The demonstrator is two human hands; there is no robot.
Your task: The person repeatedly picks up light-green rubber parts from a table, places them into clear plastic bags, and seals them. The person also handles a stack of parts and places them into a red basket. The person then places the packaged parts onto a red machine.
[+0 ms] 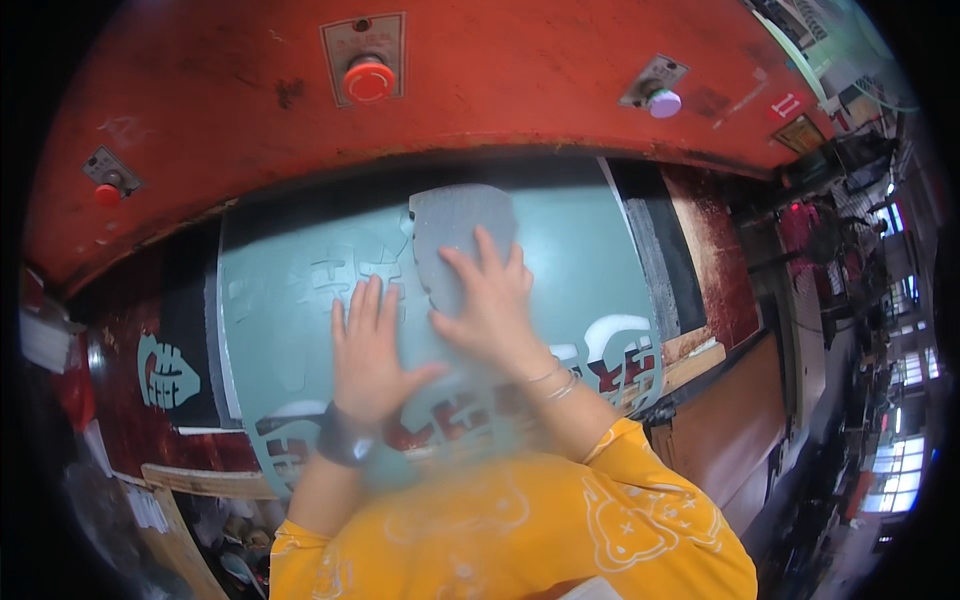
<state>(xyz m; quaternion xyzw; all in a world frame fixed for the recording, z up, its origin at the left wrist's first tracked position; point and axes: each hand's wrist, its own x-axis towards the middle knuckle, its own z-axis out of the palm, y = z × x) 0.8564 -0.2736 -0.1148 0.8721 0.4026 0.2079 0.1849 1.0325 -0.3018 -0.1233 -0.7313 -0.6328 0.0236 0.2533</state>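
Note:
A pale green sheet (pixel 570 250) lies across the work surface, with shapes cut out along its near edge. My left hand (pixel 368 350) is open and flat on the sheet, its fingertips beside faint cut outlines (pixel 335 275). On the sheet, to the right of those outlines, is a flat grey plate (pixel 455 215) with a rounded far end and a notched left edge. My right hand (pixel 495 305) rests on this plate with fingers spread, not wrapped round it. The plate's underside is hidden.
A red machine beam (pixel 220 110) spans the far side, carrying a red push button (pixel 369 80), a smaller red button (pixel 108 195) and a pale purple knob (pixel 663 102). A cut green piece (pixel 168 372) lies at left. Wooden strips (pixel 205 482) run along the near edge.

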